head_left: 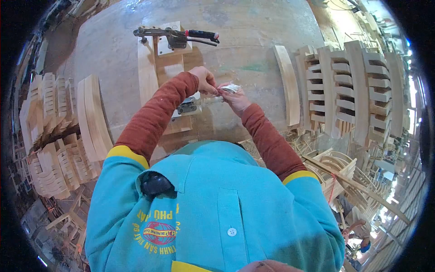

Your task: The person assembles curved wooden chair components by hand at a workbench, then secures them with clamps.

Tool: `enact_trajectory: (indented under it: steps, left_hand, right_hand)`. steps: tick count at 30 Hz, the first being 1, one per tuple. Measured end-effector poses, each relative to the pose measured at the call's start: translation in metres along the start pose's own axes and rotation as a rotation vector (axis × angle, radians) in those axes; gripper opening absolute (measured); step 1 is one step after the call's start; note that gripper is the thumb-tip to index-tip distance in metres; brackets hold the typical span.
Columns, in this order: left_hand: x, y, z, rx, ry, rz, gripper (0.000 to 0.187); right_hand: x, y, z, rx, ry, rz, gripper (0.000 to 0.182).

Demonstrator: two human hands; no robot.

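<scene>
My right hand (237,100) is closed around a small crumpled white wad (232,88), which sticks out above the fingers. My left hand (204,79) has thumb and fingers pinched together right at the right hand's fingertips; what it pinches is too small to make out. Just below both hands a metal toggle clamp (186,107) is partly covered by my left sleeve. Farther up, a second toggle clamp (176,38) with a black handle (202,34) sits on a white plate. A long wooden piece (147,68) lies beside it, running under my left forearm.
A curved wooden piece (287,86) lies at the table's right side, near stacked wooden parts (344,86). Two curved pieces (95,118) rest at left, with more stacks (50,104) beyond. Another person (361,231) is at lower right, near wooden frames (335,167).
</scene>
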State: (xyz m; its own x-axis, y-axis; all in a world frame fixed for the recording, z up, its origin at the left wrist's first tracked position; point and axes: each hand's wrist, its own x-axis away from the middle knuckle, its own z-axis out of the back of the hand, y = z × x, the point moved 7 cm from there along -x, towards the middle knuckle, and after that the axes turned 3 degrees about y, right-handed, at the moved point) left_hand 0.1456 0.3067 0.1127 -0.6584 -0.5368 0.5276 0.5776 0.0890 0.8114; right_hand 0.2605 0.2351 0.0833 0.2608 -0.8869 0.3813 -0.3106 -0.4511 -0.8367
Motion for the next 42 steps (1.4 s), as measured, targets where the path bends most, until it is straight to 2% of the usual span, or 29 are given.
enact_trajectory:
  steps: [4, 7, 10, 13, 16, 20, 22, 23, 26, 28, 31, 32, 34, 37, 40, 42]
  left_hand:
    - [0.000, -0.004, -0.004, 0.048, 0.010, -0.020, 0.017]
    - [0.009, 0.009, 0.002, -0.185, 0.182, -0.228, 0.019]
    - [0.027, 0.028, 0.000, -0.450, 0.316, -0.325, 0.013]
    - [0.034, 0.036, -0.002, -0.506, 0.416, -0.583, 0.012]
    - [0.035, 0.037, -0.010, -0.615, 0.446, -0.563, 0.012]
    - [0.040, 0.049, -0.014, -0.767, 0.427, -0.642, 0.010]
    - [0.045, 0.058, -0.016, -0.827, 0.407, -0.658, 0.009]
    - [0.042, 0.055, -0.015, -0.828, 0.411, -0.589, 0.012]
    - [0.028, 0.040, -0.009, -0.743, 0.384, -0.326, 0.017]
    - [0.018, 0.027, -0.004, -0.574, 0.313, -0.085, 0.020]
    - [-0.037, -0.038, -0.015, -0.108, -0.072, -0.080, 0.019]
    - [-0.034, -0.041, -0.016, -0.025, -0.103, 0.006, 0.020]
    - [-0.022, -0.042, -0.017, 0.141, -0.166, 0.176, 0.023]
    - [-0.031, -0.057, -0.026, 0.209, -0.197, 0.248, 0.025]
    - [-0.033, -0.059, -0.023, 0.143, -0.310, 0.247, 0.027]
    - [-0.025, -0.046, -0.019, 0.083, -0.286, 0.205, 0.022]
  right_hand:
    - [0.002, -0.013, -0.002, 0.091, 0.032, 0.008, 0.015]
    - [-0.005, -0.007, 0.009, 0.143, 0.073, -0.093, 0.017]
    - [-0.007, -0.001, 0.012, 0.129, 0.120, -0.205, 0.016]
    - [-0.008, 0.003, 0.013, 0.063, 0.157, -0.286, 0.013]
    - [-0.006, 0.004, 0.011, 0.023, 0.166, -0.377, 0.011]
    - [-0.007, 0.005, 0.014, 0.054, 0.174, -0.446, 0.010]
    - [-0.003, -0.006, 0.011, 0.041, 0.211, -0.397, 0.021]
    - [-0.002, -0.011, 0.009, 0.036, 0.226, -0.371, 0.028]
    - [0.000, -0.032, 0.001, 0.304, 0.187, -0.077, 0.045]
    - [0.002, -0.043, -0.003, 0.549, 0.218, 0.083, 0.038]
    - [0.013, -0.066, -0.019, 0.963, 0.231, 0.248, 0.021]
    - [0.017, -0.076, -0.027, 1.109, 0.227, 0.292, 0.016]
    - [0.022, -0.086, -0.040, 1.195, 0.210, 0.242, 0.015]
    - [0.020, -0.078, -0.046, 1.365, 0.224, 0.146, 0.020]
    - [0.012, -0.076, -0.048, 1.462, 0.235, 0.108, 0.021]
    - [0.007, -0.073, -0.049, 1.474, 0.198, 0.095, 0.024]
